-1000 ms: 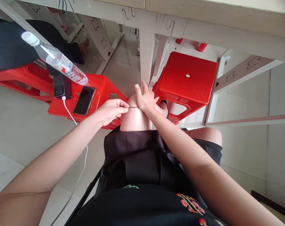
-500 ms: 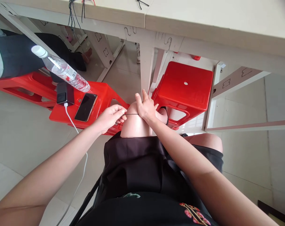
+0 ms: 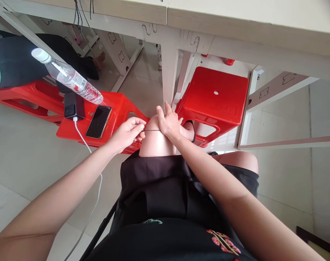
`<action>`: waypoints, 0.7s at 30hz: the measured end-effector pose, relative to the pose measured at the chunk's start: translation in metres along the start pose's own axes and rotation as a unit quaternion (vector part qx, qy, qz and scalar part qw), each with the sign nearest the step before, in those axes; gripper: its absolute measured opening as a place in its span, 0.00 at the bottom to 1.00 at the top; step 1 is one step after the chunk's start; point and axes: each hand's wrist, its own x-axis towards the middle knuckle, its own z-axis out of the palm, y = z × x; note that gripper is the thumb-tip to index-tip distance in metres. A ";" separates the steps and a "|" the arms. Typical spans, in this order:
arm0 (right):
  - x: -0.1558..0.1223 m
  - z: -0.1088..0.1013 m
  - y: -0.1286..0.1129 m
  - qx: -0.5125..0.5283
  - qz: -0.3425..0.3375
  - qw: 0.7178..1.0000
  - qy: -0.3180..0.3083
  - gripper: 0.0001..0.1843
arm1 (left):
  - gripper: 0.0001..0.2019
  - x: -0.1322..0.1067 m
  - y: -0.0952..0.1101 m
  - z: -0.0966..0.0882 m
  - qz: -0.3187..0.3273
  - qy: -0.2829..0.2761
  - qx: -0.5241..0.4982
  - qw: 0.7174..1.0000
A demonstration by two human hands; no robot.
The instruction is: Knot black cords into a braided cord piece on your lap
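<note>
A thin black twisted cord (image 3: 153, 130) runs across my bare knee (image 3: 151, 145) between my two hands. My left hand (image 3: 129, 133) pinches one end of it between thumb and fingertips, just beside the knee. My right hand (image 3: 168, 121) lies flat on the far side of the knee, fingers stretched and apart. The cord passes under its palm, where the rest of it is hidden.
At left, a red stool (image 3: 118, 108) bears a water bottle (image 3: 69, 78), a phone (image 3: 98, 122) and a black charger (image 3: 73, 106) with a white cable (image 3: 99, 188). Another red stool (image 3: 216, 90) stands right, under the table edge (image 3: 221, 30). Dark cords (image 3: 78, 16) hang from the table.
Both hands stay nearly where they were on the knee, with the cord still stretched between them. The view has tilted slightly, so the table edge sits a little higher.
</note>
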 end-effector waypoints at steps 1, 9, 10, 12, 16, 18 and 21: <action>0.000 0.000 0.000 0.002 0.000 1.000 -0.001 0.40 | 0.09 0.000 -0.001 -0.001 0.003 -0.008 0.007 1.000; 0.001 0.001 0.001 0.014 0.001 1.000 -0.004 0.39 | 0.09 -0.001 -0.003 -0.004 0.053 0.009 0.052 0.997; 0.001 0.001 0.001 0.015 0.001 1.000 -0.005 0.39 | 0.08 -0.001 -0.002 -0.003 0.048 0.020 0.057 0.997; 0.001 0.001 0.001 0.015 0.001 1.000 -0.004 0.38 | 0.07 0.001 -0.001 -0.002 0.031 0.034 0.065 0.997; 0.002 0.001 0.002 0.015 0.003 1.000 -0.007 0.38 | 0.04 0.003 0.002 0.002 0.001 0.043 0.058 0.997; 0.001 0.001 0.002 0.018 0.004 1.000 -0.006 0.37 | 0.03 0.004 0.003 0.004 -0.007 0.046 0.042 0.998; 0.001 0.001 0.001 0.021 0.000 1.000 -0.001 0.37 | 0.04 0.004 0.003 0.003 -0.015 0.036 0.013 0.999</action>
